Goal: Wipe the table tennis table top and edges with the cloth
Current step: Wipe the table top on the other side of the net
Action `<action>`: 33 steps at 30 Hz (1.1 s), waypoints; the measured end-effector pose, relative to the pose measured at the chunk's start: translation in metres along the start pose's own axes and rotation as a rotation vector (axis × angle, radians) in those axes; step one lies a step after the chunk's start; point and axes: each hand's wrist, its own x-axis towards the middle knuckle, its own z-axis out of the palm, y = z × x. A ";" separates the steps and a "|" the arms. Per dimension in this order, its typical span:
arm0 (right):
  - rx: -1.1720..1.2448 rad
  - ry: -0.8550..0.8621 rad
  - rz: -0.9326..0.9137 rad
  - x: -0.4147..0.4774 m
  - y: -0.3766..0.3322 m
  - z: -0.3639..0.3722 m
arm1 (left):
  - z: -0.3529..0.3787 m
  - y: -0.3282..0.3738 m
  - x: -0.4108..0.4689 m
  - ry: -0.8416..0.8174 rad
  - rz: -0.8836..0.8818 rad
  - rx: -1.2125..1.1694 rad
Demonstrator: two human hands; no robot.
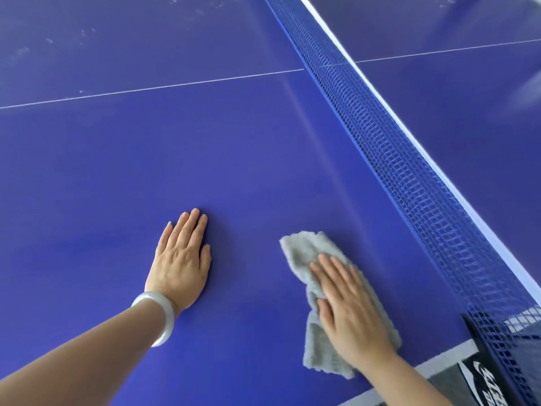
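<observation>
Both flat: right hand (348, 312) presses cloth (301, 250), left hand (180, 259) touches table (234, 156).

I see the grey cloth (304, 250), fluffy and crumpled into a long, rumpled strip. It lies flat on the blue table tennis worktop (205, 156) near its side edge, just short of the net (409, 159). The right hand (348, 312) presses it down with straight fingers and covers its middle; both ends stick out. The worktop is matte blue, with a thin white centre line (146, 89) and a white band (439, 363) along the near edge.
</observation>
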 end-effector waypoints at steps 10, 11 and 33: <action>-0.008 0.072 0.744 -0.002 -0.027 0.005 | -0.002 0.010 -0.065 0.002 -0.019 -0.026; -0.008 0.063 0.662 -0.003 -0.063 0.011 | -0.002 0.009 -0.079 -0.001 0.005 -0.033; 0.199 0.059 0.098 0.004 -0.270 0.045 | -0.025 -0.153 -0.302 0.058 -0.620 -0.069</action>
